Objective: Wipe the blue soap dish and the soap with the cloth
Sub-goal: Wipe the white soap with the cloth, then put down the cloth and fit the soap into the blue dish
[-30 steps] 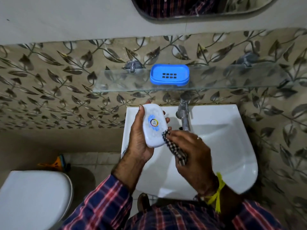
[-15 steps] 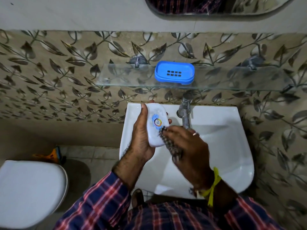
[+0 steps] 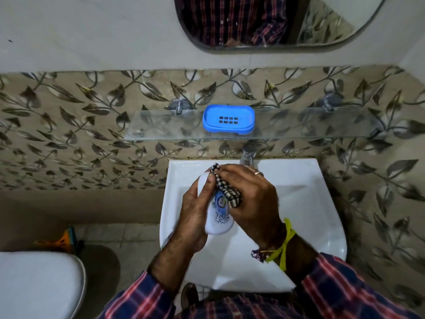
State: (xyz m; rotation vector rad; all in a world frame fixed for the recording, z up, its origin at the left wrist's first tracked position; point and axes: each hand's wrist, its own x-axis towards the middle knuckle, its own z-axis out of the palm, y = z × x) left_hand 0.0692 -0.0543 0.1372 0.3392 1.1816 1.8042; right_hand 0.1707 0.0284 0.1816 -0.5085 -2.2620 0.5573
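My left hand [image 3: 195, 215] grips a white soap bar [image 3: 218, 221] with a blue printed label, held over the sink. My right hand [image 3: 250, 196] is closed on a bunched black-and-white checked cloth [image 3: 226, 189] and presses it against the upper part of the soap. The soap's top end is covered by the cloth and my fingers. The blue soap dish [image 3: 228, 120] stands empty on the glass shelf [image 3: 161, 130] above, apart from both hands.
A white sink [image 3: 299, 203] lies under my hands, its metal tap [image 3: 248, 155] just beyond my right fingers. A mirror [image 3: 276, 19] hangs above the shelf. A white toilet lid [image 3: 39, 284] is at lower left, with an orange and blue object [image 3: 62, 240] on the floor behind it.
My right hand has slid the cloth from the soap's lower side up over its top end. Both hands sit lower in the frame as the camera tilted up.
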